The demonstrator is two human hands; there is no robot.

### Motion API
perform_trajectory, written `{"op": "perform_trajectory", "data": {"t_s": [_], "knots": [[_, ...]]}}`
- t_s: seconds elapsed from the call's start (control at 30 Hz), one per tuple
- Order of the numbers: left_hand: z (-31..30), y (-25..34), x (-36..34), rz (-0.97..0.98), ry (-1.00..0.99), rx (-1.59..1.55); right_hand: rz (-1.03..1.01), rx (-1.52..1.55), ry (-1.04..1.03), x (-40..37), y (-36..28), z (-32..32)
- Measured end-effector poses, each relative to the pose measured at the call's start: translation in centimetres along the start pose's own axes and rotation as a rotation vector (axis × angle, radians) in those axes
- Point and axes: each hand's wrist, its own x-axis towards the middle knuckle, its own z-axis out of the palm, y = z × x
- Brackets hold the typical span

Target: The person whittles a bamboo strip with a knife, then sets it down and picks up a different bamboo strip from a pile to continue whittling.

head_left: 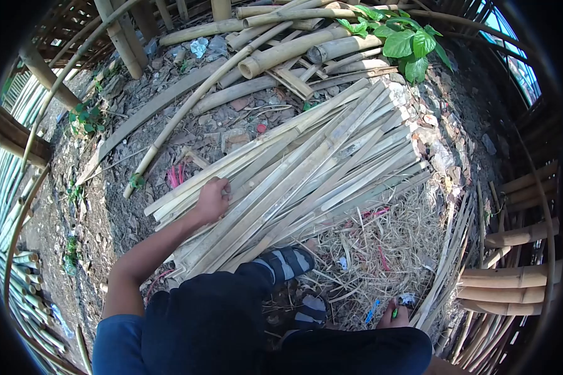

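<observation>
Dark trousers [200,319] adjoin 1 bamboo-strip pile [319,156]; left hand [212,201] over it, fingers curled, hold indeterminable; right hand [391,319], apart from it, grips green item [395,312], fingers closed.

One central pile of bamboo strips [300,164], two sandals [289,264] [313,309], one pink bundle [177,175]

Split bamboo strips [306,162] look matt and fibrous, round bamboo poles [294,53] smoother with faint sheen, shavings [388,244] dry and rough, ground [122,212] gritty, leaves [399,45] glossy, dark clothing [200,319] matt cloth, pink strands [176,176] thin and plastic-looking.
</observation>
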Motion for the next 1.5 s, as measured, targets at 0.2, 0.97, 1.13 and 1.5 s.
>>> {"op": "perform_trajectory", "data": {"t_s": [0.2,0.97,1.13,1.5], "knots": [[0.0,0.0,-0.3,0.041,0.032,0.048,0.128,0.019,-0.065,0.1,-0.7,-0.4],[-2.1,-1.7,2.9,-0.128,-0.178,0.420,0.077,-0.018,-0.064,0.2,-0.8,-0.4],[-2.3,-5.1,4.1,-0.140,0.041,0.148,0.109,0.025,-0.115,0.0,0.9,-0.2],[-3.7,-10.2,7.1,-0.018,-0.285,0.466,0.122,-0.088,-0.141,0.5,-0.9,-0.9]]}}
